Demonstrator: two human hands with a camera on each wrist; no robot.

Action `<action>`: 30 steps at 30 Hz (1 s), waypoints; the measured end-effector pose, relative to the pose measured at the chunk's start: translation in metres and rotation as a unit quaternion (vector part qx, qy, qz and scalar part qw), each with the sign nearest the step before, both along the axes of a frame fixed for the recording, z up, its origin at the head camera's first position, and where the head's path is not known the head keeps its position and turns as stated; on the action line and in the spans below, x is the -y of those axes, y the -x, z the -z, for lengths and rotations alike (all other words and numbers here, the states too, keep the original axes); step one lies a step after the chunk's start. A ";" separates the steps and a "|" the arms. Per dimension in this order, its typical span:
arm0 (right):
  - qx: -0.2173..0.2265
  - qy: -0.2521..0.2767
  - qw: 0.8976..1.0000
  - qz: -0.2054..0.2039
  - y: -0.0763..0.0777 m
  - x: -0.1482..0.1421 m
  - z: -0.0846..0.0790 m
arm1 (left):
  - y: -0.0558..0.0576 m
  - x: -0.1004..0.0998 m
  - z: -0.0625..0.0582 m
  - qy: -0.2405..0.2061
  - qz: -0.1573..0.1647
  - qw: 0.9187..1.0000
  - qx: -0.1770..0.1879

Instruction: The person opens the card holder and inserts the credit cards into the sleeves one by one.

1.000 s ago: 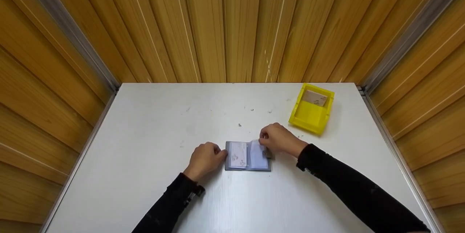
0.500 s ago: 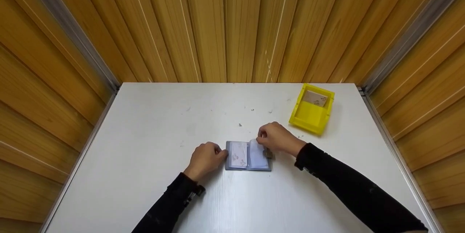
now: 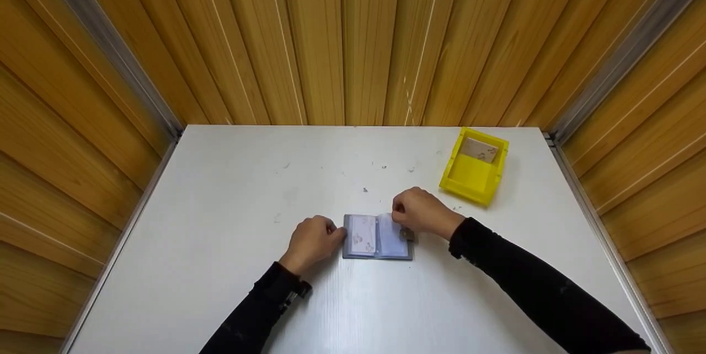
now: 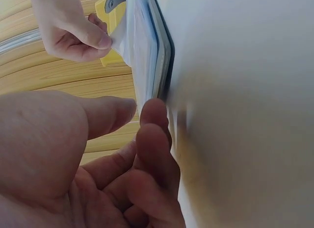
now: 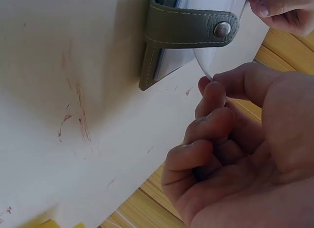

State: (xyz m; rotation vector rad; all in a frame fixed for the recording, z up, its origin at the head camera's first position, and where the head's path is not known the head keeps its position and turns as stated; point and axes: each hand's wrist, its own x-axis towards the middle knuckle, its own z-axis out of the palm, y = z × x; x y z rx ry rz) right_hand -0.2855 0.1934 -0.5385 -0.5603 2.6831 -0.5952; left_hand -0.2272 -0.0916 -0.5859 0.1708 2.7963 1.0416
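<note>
A small grey card holder (image 3: 377, 258) lies unfolded on the white table, with clear plastic pages inside. Its left page shows a pale card (image 3: 362, 234) with a faint floral print. At the outer left edge, my left hand (image 3: 312, 241) grips the holder between thumb and index finger. My right hand (image 3: 423, 210) pinches the upper outer corner of a clear plastic page (image 5: 204, 59) on the right side, which bends up towards the fingertips. A leather strap (image 5: 191, 27) with a metal snap sticks out from the holder's right edge, beside the right hand.
Towards the back right of the white table (image 3: 231, 188) stands a yellow bin (image 3: 469, 186), with printed cards (image 3: 479, 150) leaning at its far end. Wood-patterned walls (image 3: 364, 39) border the table at the back and sides.
My right hand has shifted slightly left and then back to the right and down, and the pinched page stands less raised. The left hand has stayed at the holder's edge.
</note>
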 end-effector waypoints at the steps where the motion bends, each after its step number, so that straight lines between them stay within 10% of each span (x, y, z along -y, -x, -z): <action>1: 0.008 0.000 1.000 0.005 0.000 0.000 0.000 | 0.000 0.000 0.000 0.001 0.000 1.000 -0.002; 30: 0.010 0.084 0.996 0.041 0.013 0.031 -0.006 | 0.000 -0.002 -0.003 -0.007 -0.004 1.000 0.009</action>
